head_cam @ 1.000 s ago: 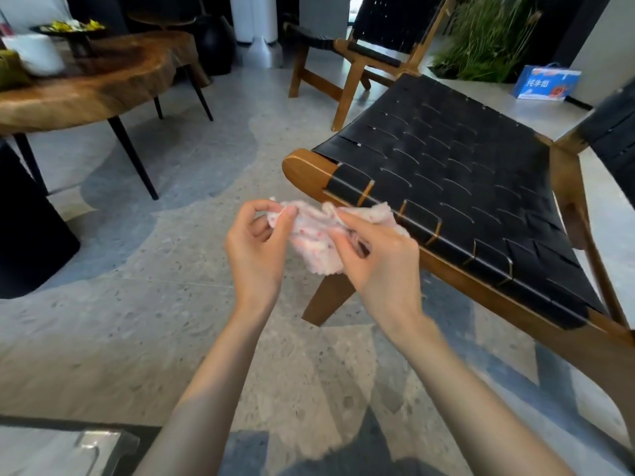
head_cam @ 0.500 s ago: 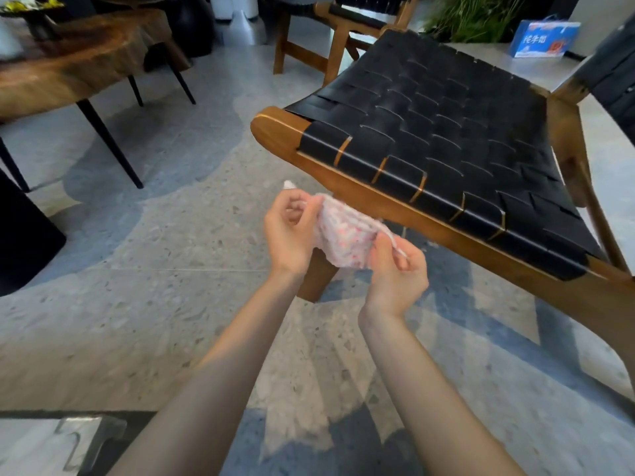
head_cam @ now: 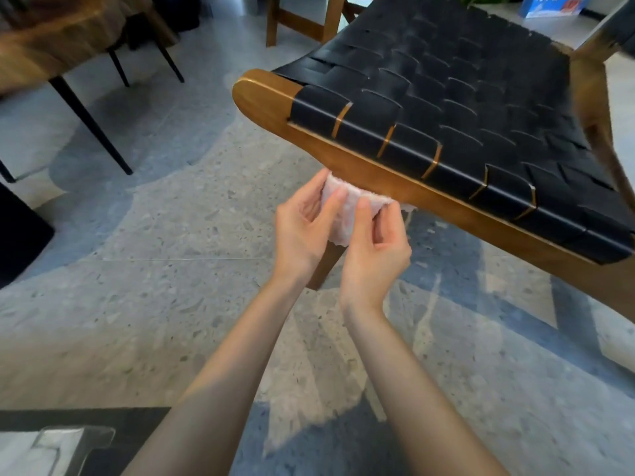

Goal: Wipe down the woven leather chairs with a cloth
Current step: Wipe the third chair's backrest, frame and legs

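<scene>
Between the hands, the cloth (head_cam: 345,221) is bunched tighter than before; left hand (head_cam: 302,231) and right hand (head_cam: 374,255), now nearly touching, both pinch it just below the chair (head_cam: 446,108) rail.

My cloth (head_cam: 347,214) pale pink, speckled; seat (head_cam: 464,108) at one o'clock black basket-weave, frame (head_cam: 264,97) warm brown; floor (head_cam: 154,304) grey-blue terrazzo.

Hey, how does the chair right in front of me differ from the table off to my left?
The chair has a seat of black woven straps in a smooth wooden frame; the table has a solid, grainy wood top. The chair's leg is thick and wooden; the table's legs are thin, black and slanted. Both show brown wood and stand on the speckled floor.
</scene>
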`<state>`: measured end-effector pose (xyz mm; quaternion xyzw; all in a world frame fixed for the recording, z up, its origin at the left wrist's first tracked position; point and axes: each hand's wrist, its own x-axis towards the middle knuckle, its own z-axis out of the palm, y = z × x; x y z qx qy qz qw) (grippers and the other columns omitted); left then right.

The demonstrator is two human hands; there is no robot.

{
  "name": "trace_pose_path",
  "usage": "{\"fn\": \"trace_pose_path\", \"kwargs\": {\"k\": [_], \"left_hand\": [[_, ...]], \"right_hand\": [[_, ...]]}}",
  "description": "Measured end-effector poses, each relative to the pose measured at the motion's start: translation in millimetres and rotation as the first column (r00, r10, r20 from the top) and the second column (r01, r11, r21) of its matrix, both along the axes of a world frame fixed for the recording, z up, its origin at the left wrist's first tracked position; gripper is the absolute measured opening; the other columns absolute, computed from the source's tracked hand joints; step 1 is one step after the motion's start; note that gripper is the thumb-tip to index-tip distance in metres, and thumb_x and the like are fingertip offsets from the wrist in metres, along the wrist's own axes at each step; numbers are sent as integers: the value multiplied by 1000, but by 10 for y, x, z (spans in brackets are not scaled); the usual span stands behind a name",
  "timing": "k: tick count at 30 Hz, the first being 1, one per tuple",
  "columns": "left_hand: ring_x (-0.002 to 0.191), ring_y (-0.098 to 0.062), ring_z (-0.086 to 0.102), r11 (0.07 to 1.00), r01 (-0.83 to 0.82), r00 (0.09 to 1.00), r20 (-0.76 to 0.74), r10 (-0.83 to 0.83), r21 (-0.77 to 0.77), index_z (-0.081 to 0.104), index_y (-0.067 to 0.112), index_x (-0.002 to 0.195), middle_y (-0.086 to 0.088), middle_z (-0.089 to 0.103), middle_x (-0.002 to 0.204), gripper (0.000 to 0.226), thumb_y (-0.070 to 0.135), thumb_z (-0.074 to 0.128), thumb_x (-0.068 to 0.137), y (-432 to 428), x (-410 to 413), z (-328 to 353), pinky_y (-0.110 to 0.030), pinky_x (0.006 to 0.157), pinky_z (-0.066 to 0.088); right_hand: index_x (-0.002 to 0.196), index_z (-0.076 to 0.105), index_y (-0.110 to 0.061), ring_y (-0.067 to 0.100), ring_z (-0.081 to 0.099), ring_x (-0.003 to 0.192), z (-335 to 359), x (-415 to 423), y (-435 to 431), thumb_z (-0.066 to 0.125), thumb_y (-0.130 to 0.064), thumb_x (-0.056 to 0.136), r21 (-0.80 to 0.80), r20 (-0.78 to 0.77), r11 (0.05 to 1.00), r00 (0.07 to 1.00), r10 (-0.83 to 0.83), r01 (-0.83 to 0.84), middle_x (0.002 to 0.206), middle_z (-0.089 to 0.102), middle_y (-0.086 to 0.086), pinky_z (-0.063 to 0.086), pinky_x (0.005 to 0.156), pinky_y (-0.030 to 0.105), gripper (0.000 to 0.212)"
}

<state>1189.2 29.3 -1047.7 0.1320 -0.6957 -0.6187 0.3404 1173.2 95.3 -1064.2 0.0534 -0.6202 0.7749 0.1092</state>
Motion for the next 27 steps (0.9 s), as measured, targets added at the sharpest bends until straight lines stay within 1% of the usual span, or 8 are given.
{"fn": "trace_pose_path", "kwargs": {"k": [3,7,10,14,17,19,22,27], "left_hand": [[87,-8,63,999,-45,999,-4,45,-21,65,0,97,-7,68,86,12,11,61,94,-4,-45,-41,-22,81,51],[109,-18,65,999,-45,998,32,45,-5,60,-1,126,-12,69,115,34,13,61,94,-68,-70,-149,-34,96,52],[115,-21,63,999,-29,998,58,28,26,56,-3,131,-15,66,121,38,10,58,95,-141,-68,-366,-36,100,49],[99,-1,61,995,-69,979,195,54,70,59,-4,126,-17,67,118,33,9,57,96,-273,36,-933,-24,90,48],[96,3,60,989,-65,953,303,23,132,56,-5,129,-14,68,117,34,7,54,97,-379,114,-1310,-19,88,47],[96,1,59,989,-58,930,368,4,136,54,-5,131,-7,68,110,35,8,53,98,-415,148,-1449,-20,89,46],[81,10,56,997,-50,882,472,14,64,54,-11,126,-7,68,89,33,7,49,99,-476,159,-1603,-18,78,45],[54,5,49,999,18,806,590,-43,48,45,-26,116,-18,47,77,31,0,43,100,-548,117,-1712,-7,57,40]], "right_hand": [[70,60,-11,5,47,57,-90,-80,-16,60,-29,94,71,-41,995,997,-66,69,59,53,-4,43,58,26,30],[74,62,-9,15,50,58,-166,-104,-21,60,-28,95,91,-98,994,994,-56,65,61,57,1,43,58,28,28],[77,61,-11,4,49,56,-370,-88,-58,61,-25,94,129,-73,990,997,-40,49,59,55,-9,41,57,19,23],[72,54,-21,0,38,51,-897,-76,-144,61,-20,94,244,48,968,998,50,-60,51,42,-12,32,54,22,23],[89,62,-17,-5,49,59,-1314,-80,-233,58,-17,95,283,191,932,966,176,-226,62,55,-12,40,62,25,7],[112,62,-11,4,63,79,-1542,-76,-323,53,-25,95,294,311,899,922,231,-325,86,70,-2,50,75,33,23],[137,49,-17,25,64,102,-1727,-84,-453,48,-28,95,281,451,859,849,277,-429,112,69,9,49,94,48,43],[146,35,-25,22,61,110,-1790,-123,-469,44,-24,101,225,553,814,758,346,-536,125,63,4,50,97,43,46]]}}
